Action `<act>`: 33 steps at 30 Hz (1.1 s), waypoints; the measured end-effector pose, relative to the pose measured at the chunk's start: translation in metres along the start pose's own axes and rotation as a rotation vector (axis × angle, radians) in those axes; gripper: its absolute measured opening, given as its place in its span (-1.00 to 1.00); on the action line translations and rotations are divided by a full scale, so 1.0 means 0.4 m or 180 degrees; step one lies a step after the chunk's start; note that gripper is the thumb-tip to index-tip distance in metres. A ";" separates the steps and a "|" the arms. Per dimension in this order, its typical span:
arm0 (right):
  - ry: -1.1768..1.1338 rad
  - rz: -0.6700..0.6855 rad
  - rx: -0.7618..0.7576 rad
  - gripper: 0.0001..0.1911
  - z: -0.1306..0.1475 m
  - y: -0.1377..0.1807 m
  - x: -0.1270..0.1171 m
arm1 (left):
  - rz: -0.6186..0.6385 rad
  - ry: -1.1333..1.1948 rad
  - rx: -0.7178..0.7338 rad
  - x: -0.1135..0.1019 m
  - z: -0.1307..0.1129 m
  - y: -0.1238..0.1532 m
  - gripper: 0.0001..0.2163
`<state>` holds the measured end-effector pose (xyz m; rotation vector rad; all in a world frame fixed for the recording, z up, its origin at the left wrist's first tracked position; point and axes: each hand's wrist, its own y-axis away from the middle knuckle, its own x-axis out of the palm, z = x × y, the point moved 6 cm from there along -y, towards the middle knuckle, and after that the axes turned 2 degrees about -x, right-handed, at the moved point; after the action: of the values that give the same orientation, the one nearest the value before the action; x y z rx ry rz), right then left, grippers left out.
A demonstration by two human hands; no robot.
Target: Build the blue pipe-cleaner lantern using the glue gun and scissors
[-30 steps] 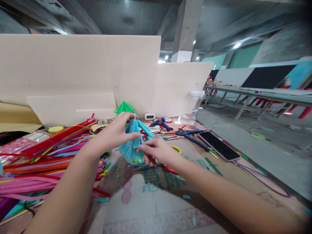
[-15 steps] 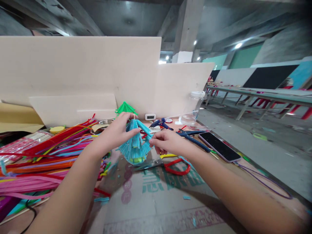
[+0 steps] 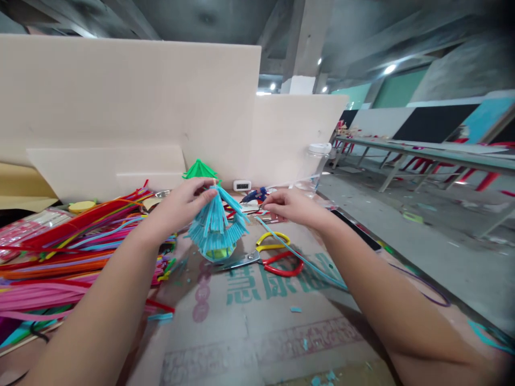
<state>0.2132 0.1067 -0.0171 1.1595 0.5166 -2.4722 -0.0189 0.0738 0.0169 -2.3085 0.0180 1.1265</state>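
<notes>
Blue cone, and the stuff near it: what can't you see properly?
All in the head view:
1. Blue cone: its tip is covered by the left hand.
2. Green cone: its lower part is behind that hand.
3. Phone: mostly behind the right arm.
4. White box: its display is too small to read.
5. Right hand: too blurred to tell whether it pinches the blue strand.

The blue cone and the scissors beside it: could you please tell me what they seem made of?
Blue cone: probably fuzzy pipe cleaners, matte, judging by its fringed strands. Scissors: dull grey metal blades; glossy red and yellow handles, likely plastic.
</notes>
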 end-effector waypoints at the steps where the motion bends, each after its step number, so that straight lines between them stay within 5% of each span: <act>1: 0.0110 -0.0009 0.0078 -0.76 -0.013 0.000 -0.012 | -0.0055 -0.0016 -0.0058 -0.006 0.001 0.000 -0.56; 9: 0.0622 0.0975 -0.0129 -0.74 0.008 0.028 0.038 | -0.0713 -0.0423 -0.0567 -0.070 0.006 0.014 -0.69; 15: 0.0905 0.0700 -0.0399 -0.76 0.050 0.029 0.036 | -0.0749 0.0025 -0.0528 -0.094 -0.008 0.027 -0.78; 17: 0.0503 0.1003 -0.0456 -0.74 0.078 0.048 0.054 | -0.0781 0.0023 -0.0451 -0.105 -0.011 0.029 -0.79; 21: -0.0310 0.1987 -0.0805 -0.69 0.204 0.138 0.175 | -0.0840 0.0079 -0.0182 -0.121 -0.018 0.029 -0.82; 25: 0.0387 0.1468 -0.1598 -0.75 0.322 0.170 0.339 | -0.0819 0.0114 0.0081 -0.121 -0.029 0.025 -0.78; 28: 0.0997 0.1212 -0.1856 -0.71 0.344 0.139 0.463 | -0.0764 0.0148 0.0145 -0.118 -0.035 0.024 -0.70; 33: 0.1100 0.0992 -0.2185 -0.81 0.348 0.086 0.551 | -0.0746 0.0202 0.0036 -0.135 -0.030 0.029 -0.66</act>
<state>0.0068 -0.0247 -0.1127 1.2378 1.0790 -1.6256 -0.0480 0.0459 0.0563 -2.2662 -0.2160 0.9325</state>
